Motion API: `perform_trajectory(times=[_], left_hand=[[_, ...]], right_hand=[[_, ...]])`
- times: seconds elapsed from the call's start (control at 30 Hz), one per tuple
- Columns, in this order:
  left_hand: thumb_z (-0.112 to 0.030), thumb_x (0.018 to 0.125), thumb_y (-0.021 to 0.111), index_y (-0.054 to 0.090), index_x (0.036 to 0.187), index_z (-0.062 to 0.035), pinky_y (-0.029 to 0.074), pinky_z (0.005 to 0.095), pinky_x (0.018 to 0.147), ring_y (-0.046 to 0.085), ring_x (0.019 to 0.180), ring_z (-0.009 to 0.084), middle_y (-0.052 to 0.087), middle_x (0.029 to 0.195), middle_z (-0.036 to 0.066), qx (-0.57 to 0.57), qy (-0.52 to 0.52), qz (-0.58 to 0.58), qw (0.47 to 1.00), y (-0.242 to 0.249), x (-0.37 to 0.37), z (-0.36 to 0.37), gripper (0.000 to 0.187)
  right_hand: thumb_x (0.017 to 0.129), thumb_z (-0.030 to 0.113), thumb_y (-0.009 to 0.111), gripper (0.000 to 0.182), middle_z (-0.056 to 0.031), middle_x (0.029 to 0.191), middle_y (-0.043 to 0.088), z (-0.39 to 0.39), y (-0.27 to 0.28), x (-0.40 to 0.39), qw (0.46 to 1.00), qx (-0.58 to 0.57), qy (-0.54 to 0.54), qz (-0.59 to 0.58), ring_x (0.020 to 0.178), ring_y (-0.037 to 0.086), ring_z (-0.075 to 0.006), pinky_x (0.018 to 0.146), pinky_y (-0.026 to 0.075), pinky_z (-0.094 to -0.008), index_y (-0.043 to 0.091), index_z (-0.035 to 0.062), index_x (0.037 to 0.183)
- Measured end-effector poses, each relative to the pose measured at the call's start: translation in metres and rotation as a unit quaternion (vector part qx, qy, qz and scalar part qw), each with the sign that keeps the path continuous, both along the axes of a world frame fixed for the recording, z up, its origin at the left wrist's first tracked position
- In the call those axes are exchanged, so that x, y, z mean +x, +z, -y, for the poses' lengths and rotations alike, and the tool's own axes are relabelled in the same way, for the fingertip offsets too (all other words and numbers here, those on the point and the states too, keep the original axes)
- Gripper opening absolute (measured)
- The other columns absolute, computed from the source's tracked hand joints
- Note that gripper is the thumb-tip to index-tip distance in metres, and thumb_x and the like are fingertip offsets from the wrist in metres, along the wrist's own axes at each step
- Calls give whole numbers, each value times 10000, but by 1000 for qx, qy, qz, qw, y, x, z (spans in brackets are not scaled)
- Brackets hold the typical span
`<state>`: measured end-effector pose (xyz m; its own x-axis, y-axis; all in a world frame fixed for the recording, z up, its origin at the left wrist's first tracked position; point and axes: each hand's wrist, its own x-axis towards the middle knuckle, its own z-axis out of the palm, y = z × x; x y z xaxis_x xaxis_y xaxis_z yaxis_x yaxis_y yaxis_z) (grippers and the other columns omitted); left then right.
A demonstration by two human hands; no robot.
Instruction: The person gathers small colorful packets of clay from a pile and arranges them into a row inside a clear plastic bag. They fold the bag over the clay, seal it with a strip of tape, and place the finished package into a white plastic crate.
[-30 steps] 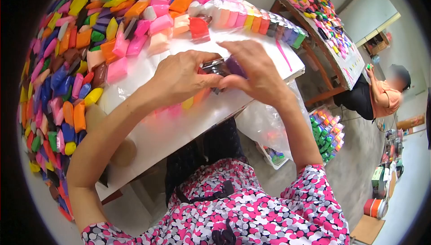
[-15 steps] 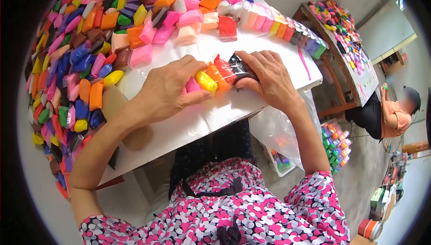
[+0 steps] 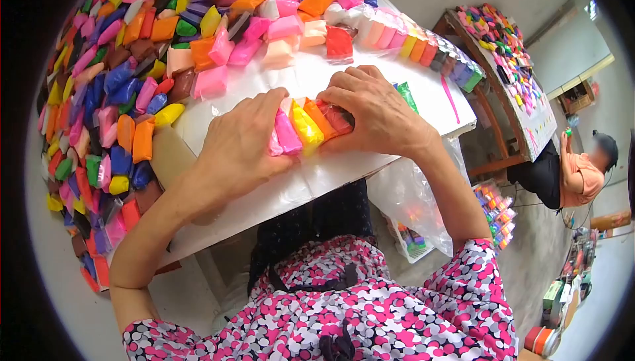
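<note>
Between my two hands sits a row of small colored packets of what looks like modeling clay, pressed side by side above the white tabletop [image 3: 370, 162]. My left hand [image 3: 241, 136] closes around the pink packet [image 3: 286, 137] at the left end. The yellow packet [image 3: 306, 128] and the orange packet [image 3: 321, 120] show in the middle. My right hand [image 3: 380, 110] is curled over the right end, where a red packet [image 3: 338, 118] shows beside a dark edge. Its fingers hide the rest. A green packet [image 3: 407, 96] lies just beyond my right hand.
A large heap of loose packets [image 3: 119, 83] covers the table's left and far side. One finished-looking row of packets [image 3: 417, 47] lies along the far right edge, near a pink strip [image 3: 450, 100]. A plastic bag [image 3: 423, 196] hangs at the edge. Another person [image 3: 582, 176] sits at right.
My right hand has moved left and curled over the row's end, largely covering the black packet. The row is more tightly gathered. A green packet now shows beyond my right hand.
</note>
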<state>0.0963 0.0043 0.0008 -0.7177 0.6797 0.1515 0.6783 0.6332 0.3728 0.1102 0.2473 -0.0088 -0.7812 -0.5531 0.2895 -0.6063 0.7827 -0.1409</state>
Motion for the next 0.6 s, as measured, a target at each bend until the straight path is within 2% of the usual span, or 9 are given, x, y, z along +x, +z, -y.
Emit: perform_trajectory(times=[0.07, 0.17, 0.27, 0.37, 0.47, 0.57, 0.6], left_hand=[[-285, 697, 807, 476, 1319, 19, 452, 430, 993, 573, 1160, 365, 584, 1251, 213, 19, -21, 5, 1000, 1, -2, -1, 768], [-282, 681, 821, 476, 1322, 11, 452, 422, 999, 577, 1164, 355, 586, 1256, 194, 22, 1, 50, 999, 1, -3, -5, 784], [-269, 664, 831, 462, 1360, 3, 452, 412, 1004, 579, 1167, 354, 588, 1258, 186, 48, -47, 63, 996, 4, -5, 4, 833], [-243, 654, 833, 437, 1402, 3, 444, 403, 1017, 579, 1174, 352, 579, 1283, 194, 128, -71, 11, 989, 10, -3, 27, 882], [-218, 665, 823, 418, 1426, 1, 430, 400, 1039, 570, 1197, 351, 567, 1315, 204, -21, -10, 5, 1000, 17, 3, 42, 890], [-198, 682, 811, 422, 1420, 4, 423, 401, 1050, 562, 1214, 352, 564, 1331, 205, 9, -5, 41, 999, 0, 3, 44, 858], [-192, 689, 804, 421, 1421, 5, 423, 399, 1052, 559, 1220, 353, 564, 1333, 205, 8, -5, 36, 999, -2, 4, 44, 850]], right_hand=[[644, 351, 827, 644, -108, 1096, 640, 1, 9, 0, 1000, 8, -2, 27, 1094, 580, -282, 980, 388, -417, 636, 60, 1185], [646, 332, 828, 590, -98, 1047, 651, 4, 6, -5, 994, -70, 49, -69, 1052, 587, -279, 955, 394, -415, 641, 68, 1140], [644, 325, 829, 610, -96, 1019, 660, 11, 1, -5, 996, -76, 31, 28, 1038, 590, -277, 955, 393, -412, 628, 73, 1162], [643, 318, 828, 654, -95, 1007, 663, 9, 4, -6, 997, -49, 35, 41, 1042, 598, -279, 968, 395, -405, 606, 75, 1208], [657, 317, 823, 618, -99, 987, 664, 11, 11, -5, 997, -43, 33, 61, 1008, 611, -289, 967, 398, -407, 614, 77, 1187], [658, 341, 828, 594, -107, 983, 664, 26, 8, -8, 991, -95, 79, -58, 977, 625, -298, 947, 403, -411, 619, 61, 1139], [650, 357, 833, 639, -112, 997, 662, 30, 3, -9, 992, -80, 83, -42, 990, 625, -299, 944, 401, -413, 607, 54, 1165]])
